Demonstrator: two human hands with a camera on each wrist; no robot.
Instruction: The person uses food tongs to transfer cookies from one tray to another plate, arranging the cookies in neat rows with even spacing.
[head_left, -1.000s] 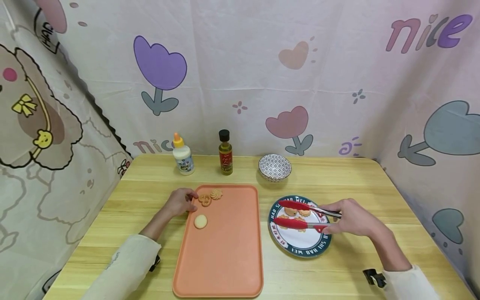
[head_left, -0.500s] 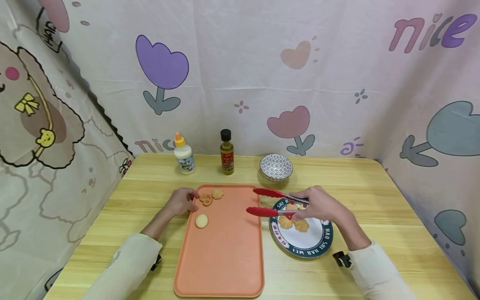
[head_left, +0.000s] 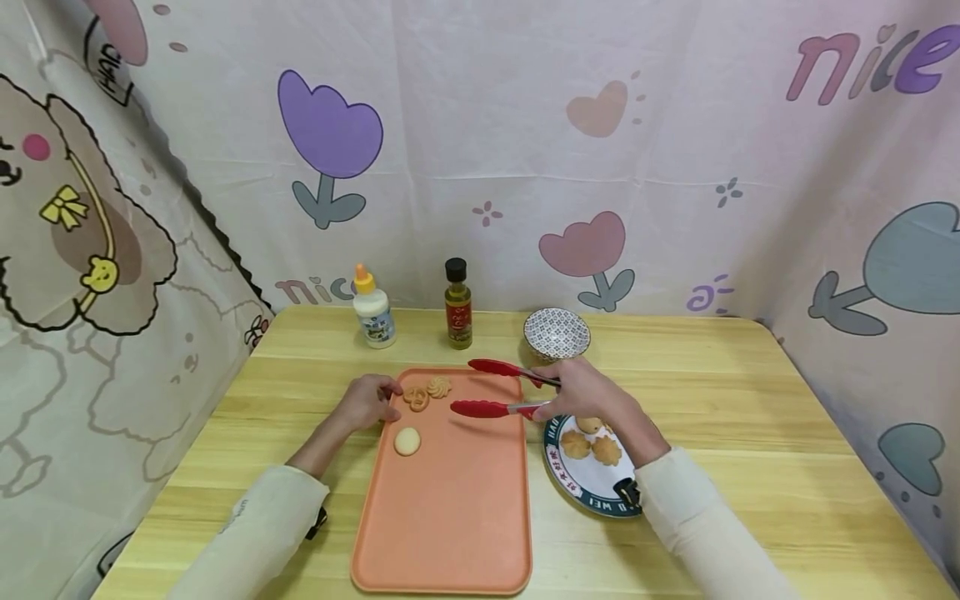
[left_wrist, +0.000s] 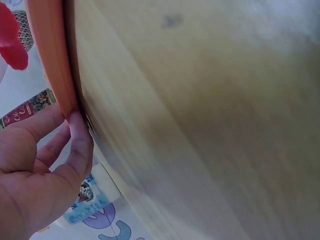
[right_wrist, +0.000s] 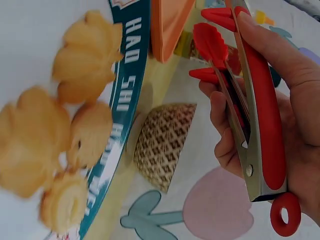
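My left hand (head_left: 363,402) pinches the left rim of an orange tray (head_left: 450,517); the left wrist view shows thumb and fingers on that rim. Near the tray's far left corner lie a pretzel-shaped cookie (head_left: 416,398), a swirled cookie (head_left: 438,387) and, lower down, a round pale cookie (head_left: 407,442). My right hand (head_left: 581,392) grips red-tipped metal tongs (right_wrist: 260,110). Their tips are spread apart over the tray's far right part, with nothing between them. Several cookies (right_wrist: 87,55) sit on a green-rimmed plate (head_left: 592,482), partly covered by my right forearm.
Along the back of the wooden table (head_left: 720,400) stand a white bottle with a yellow cap (head_left: 375,317), an oil bottle (head_left: 458,312) and a patterned bowl (head_left: 557,333). A printed cloth (head_left: 435,125) hangs behind.
My right hand has carried the spread tongs leftward and away from me, from above the plate to over the tray. Cookies on the plate are now uncovered. My left hand keeps its place.
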